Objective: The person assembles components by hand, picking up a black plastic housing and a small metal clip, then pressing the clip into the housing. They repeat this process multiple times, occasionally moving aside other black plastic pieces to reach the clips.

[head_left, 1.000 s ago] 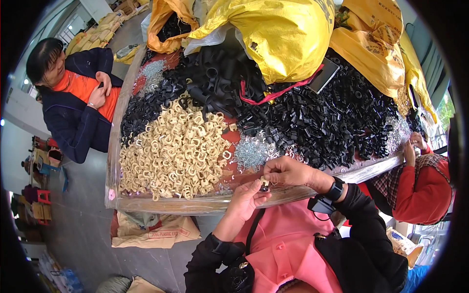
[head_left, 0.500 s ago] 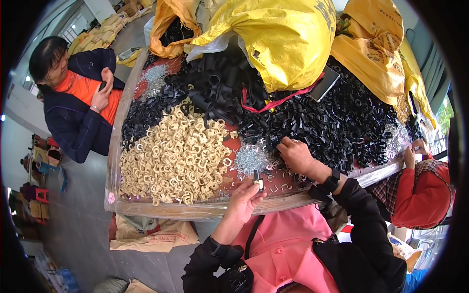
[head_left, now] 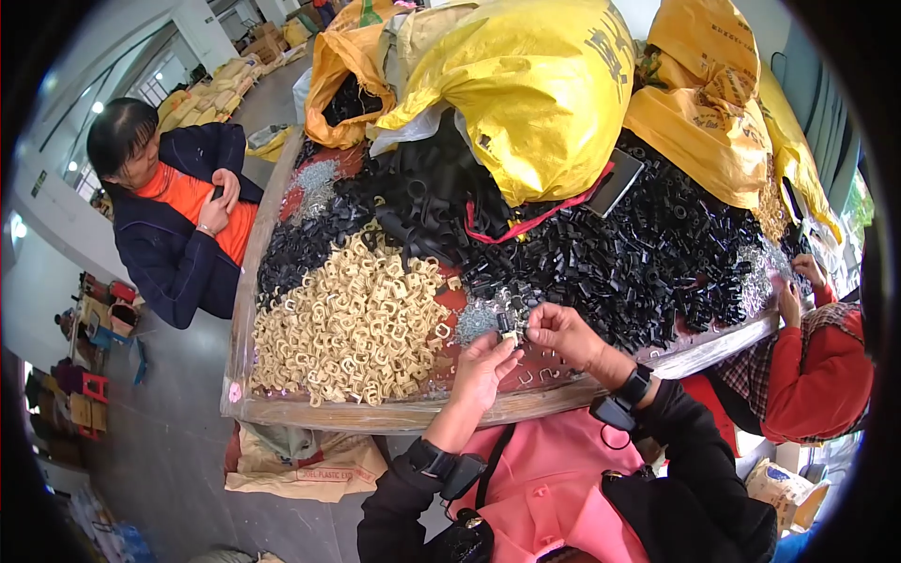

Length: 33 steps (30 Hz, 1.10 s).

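My left hand (head_left: 483,371) pinches a small black-and-tan plastic piece (head_left: 506,327) upright between thumb and fingers, above the near edge of the table. Close beside that piece on its right, the fingers of my right hand (head_left: 571,340) are pressed together; whatever they hold is too small to make out. Under and behind the hands lies a heap of small silvery metal pieces (head_left: 476,320). Left of it spreads a large pile of tan plastic loops (head_left: 347,328). Thin U-shaped metal clips (head_left: 537,377) lie scattered near the front edge.
Black plastic parts (head_left: 610,258) cover much of the table behind my hands, with a big yellow sack (head_left: 535,103) on top and a dark flat case (head_left: 617,185). A wooden rim (head_left: 328,418) borders the table. People sit at the left (head_left: 192,211) and the right (head_left: 817,375).
My right hand has left the black parts and come down to the piece in my left hand. My left hand has risen slightly. The whole view has shifted a little.
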Tool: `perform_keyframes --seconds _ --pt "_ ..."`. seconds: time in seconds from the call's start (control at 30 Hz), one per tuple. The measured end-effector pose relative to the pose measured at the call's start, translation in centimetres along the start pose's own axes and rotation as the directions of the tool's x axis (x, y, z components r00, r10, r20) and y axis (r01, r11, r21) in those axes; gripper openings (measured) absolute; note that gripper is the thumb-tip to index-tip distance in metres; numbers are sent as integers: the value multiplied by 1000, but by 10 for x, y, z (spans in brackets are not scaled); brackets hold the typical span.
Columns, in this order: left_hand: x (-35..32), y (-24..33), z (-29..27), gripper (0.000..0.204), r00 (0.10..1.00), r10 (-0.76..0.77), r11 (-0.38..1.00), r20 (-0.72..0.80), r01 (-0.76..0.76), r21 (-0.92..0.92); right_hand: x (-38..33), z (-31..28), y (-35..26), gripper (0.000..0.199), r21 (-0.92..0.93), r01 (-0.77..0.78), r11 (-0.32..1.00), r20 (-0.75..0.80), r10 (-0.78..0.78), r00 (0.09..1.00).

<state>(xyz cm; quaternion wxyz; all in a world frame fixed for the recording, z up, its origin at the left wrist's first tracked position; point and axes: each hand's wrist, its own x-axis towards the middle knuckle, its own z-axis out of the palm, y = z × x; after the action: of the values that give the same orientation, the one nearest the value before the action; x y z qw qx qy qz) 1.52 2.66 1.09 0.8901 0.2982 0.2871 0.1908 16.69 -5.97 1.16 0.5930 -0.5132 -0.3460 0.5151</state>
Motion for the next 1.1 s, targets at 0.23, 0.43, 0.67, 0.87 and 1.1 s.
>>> perform_keyframes --seconds 0.23,0.43,0.67,0.87,1.1 --pt "-7 -3 12 14 999 21 999 50 -23 34 -26 34 -17 13 41 181 983 -144 -173 974" --pt "-13 -2 12 14 995 -31 1000 100 31 -1 -29 34 -16 22 -417 305 856 -123 -385 915" --pt "-20 10 9 19 967 -157 988 199 154 31 -22 34 -26 21 -671 439 597 53 -552 832" --pt "-17 24 -3 21 988 -101 994 117 96 48 9 44 -27 18 -636 523 568 154 -571 807" --pt "-7 54 -46 21 984 157 970 79 -169 173 114 51 -60 16 -718 535 445 230 -575 786"
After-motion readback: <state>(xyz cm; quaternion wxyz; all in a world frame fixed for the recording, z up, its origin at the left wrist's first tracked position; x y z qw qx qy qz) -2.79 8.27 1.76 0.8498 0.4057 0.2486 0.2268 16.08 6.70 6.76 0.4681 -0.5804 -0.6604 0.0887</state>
